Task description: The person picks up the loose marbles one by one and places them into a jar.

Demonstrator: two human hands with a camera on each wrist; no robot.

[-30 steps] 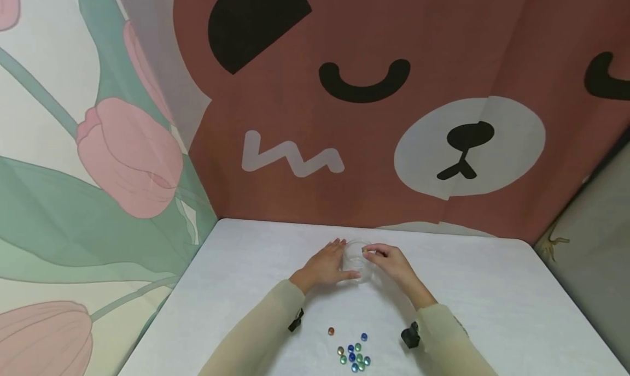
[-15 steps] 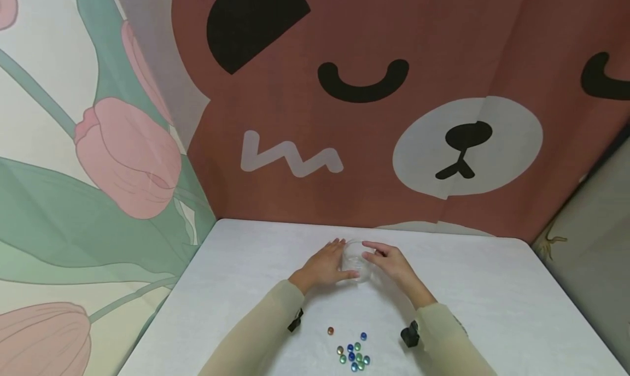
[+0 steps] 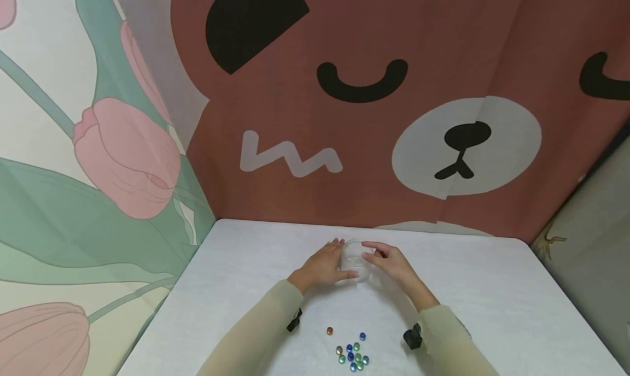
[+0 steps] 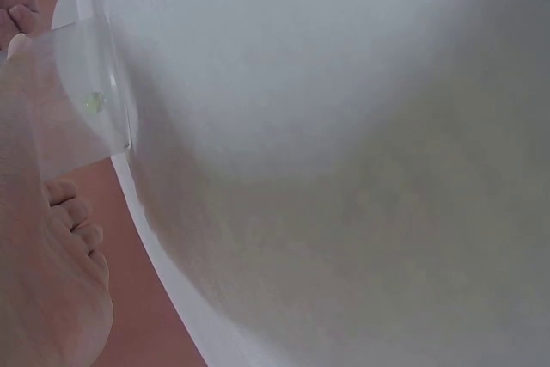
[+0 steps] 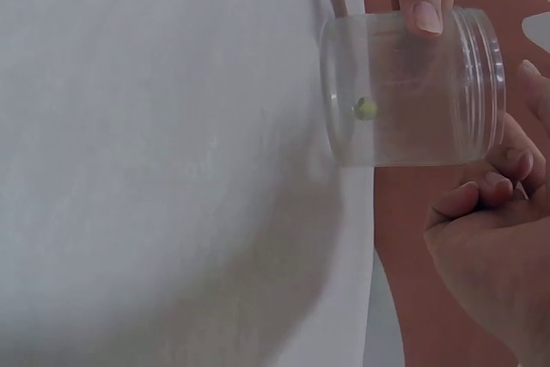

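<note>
Clear jar (image 5: 412,96) between both hands (image 3: 322,264) (image 3: 391,261) — plain-sided, one yellow-green marble (image 5: 366,108) inside

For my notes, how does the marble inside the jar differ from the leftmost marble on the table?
The enclosed marble looks greenish; the leftmost marble is orange. The enclosed marble sits inside the clear jar; the leftmost marble lies on the white table. Both are small and rounded.

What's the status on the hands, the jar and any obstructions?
Left hand grips clear screw-neck jar. Right hand at its rim, nothing seen held. Yellow-green marble inside, near base. No obstruction seen there beyond that hand.
</note>
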